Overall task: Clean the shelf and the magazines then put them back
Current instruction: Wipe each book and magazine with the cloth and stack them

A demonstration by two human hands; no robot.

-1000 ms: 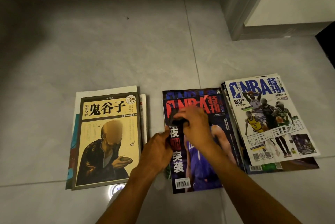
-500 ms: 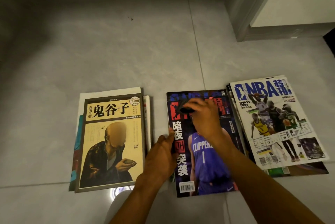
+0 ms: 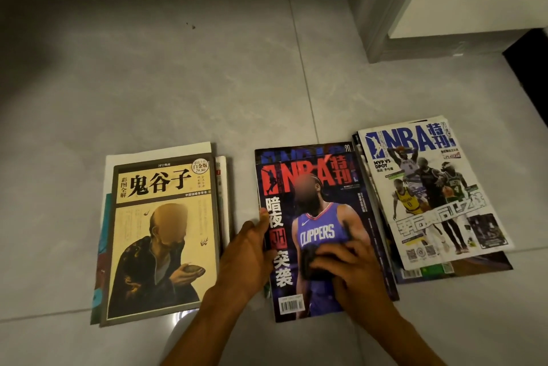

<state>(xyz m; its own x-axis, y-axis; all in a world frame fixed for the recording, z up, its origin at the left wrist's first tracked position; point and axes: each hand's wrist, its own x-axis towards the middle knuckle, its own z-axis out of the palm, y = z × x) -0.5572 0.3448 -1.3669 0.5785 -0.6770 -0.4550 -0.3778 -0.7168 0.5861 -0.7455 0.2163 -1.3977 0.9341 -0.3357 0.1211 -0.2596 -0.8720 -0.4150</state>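
Grey floor tiles (image 3: pixel 184 93) carry three loose stacks side by side; a pale cabinet or wall corner (image 3: pixel 394 24) rises at the upper right, and no shelf can be made out in this view.

On the left lies a yellow-covered book (image 3: pixel 161 235) atop a few others; in the middle sits a dark NBA magazine with a Clippers player on its cover (image 3: pixel 318 208), on top of at least one more issue; just beside it on the right a white-covered NBA magazine (image 3: pixel 427 185) crowns a fanned pile.

The person's left hand (image 3: pixel 252 247) grips the left edge of the Clippers magazine, thumb on the cover, steadying it; the right hand (image 3: pixel 347 265) has its fingers curled round a small dark cloth (image 3: pixel 311 265) and presses it onto the lower middle of the same cover.

By the look of it, the step in hand is wiping this cover; the magazines are all off the shelf and on the floor, so the unloading seems done. Which stacks are already clean cannot be told from the covers; the right pile may be the finished one, but that is a guess. Left to do, as far as can be judged: finishing the remaining issues, cleaning the shelf if that is not done, and putting everything back.
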